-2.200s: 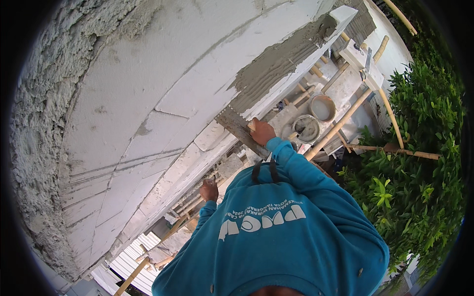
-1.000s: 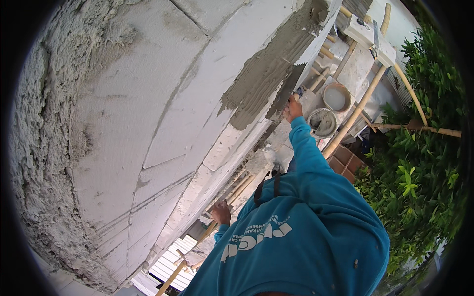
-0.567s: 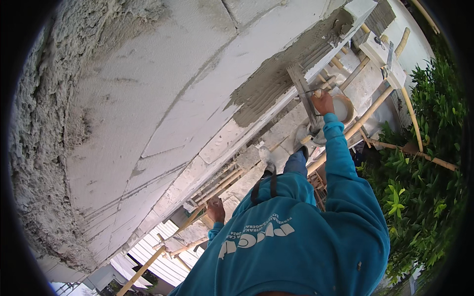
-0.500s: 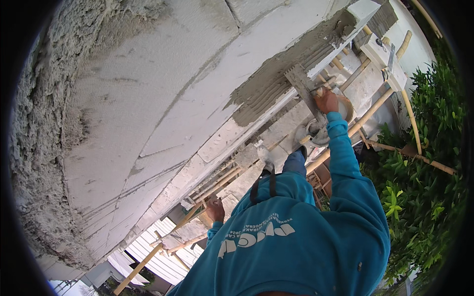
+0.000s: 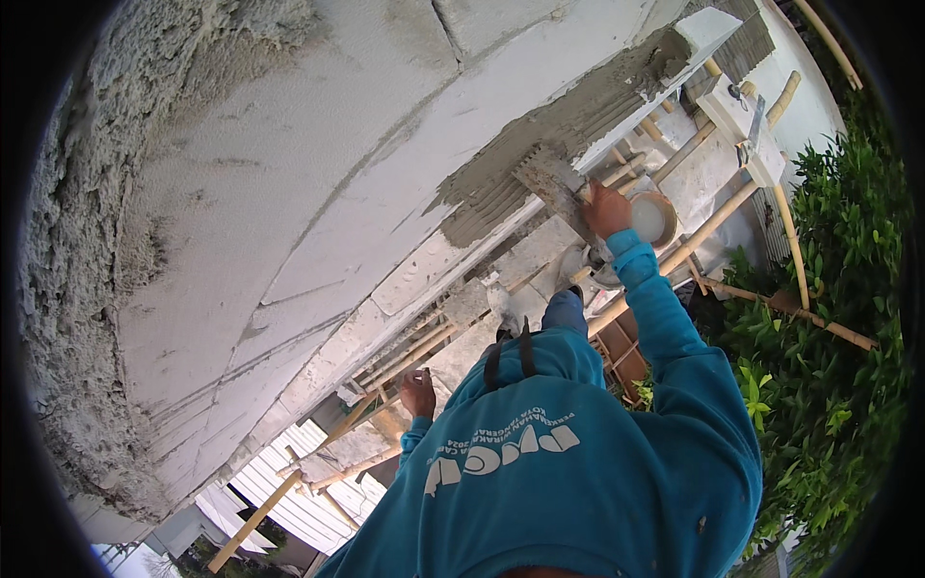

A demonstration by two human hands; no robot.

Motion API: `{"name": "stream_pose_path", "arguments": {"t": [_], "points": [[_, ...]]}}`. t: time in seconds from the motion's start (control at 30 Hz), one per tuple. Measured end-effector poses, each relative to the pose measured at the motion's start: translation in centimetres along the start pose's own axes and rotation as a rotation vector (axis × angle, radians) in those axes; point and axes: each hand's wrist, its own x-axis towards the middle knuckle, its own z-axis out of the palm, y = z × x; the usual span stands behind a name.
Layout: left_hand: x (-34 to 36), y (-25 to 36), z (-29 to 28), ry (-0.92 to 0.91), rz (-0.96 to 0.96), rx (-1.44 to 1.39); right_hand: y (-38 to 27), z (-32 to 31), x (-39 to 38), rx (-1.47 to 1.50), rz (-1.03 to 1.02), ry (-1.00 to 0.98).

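My right hand [image 5: 607, 210] is wrapped round the handle of a notched trowel [image 5: 549, 183]. The trowel's toothed end lies on grey mortar [image 5: 482, 207], spread in a ridged band along the edge of the pale block wall [image 5: 356, 207]. Part of the handle is hidden by my fingers. Lower down, beside my body, my left hand [image 5: 418, 395] hangs near the wall's lower edge with its fingers curled; whether anything small is in them is too small to make out.
A round bucket [image 5: 653, 220] of whitish liquid stands just right of my right hand. Bamboo poles [image 5: 708, 226] and planks form scaffolding beneath me. A white block [image 5: 742, 125] with a metal tool on it rests at upper right. Green foliage [image 5: 819, 279] fills the right side.
My right hand and the trowel have moved left and slightly down along the mortar band, uncovering the bucket more. My left hand has shifted only a little.
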Motion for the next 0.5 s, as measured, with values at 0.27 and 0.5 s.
{"name": "stream_pose_path", "arguments": {"t": [0.27,0.5], "points": [[-0.3,-0.7,-0.5,0.017,0.021,0.035,6.0,-0.3,5.7,0.067,0.164,0.009],[-0.5,-1.9,-0.7,-0.018,0.036,0.089,3.0,0.5,3.3,0.063,0.098,-0.112]]}}
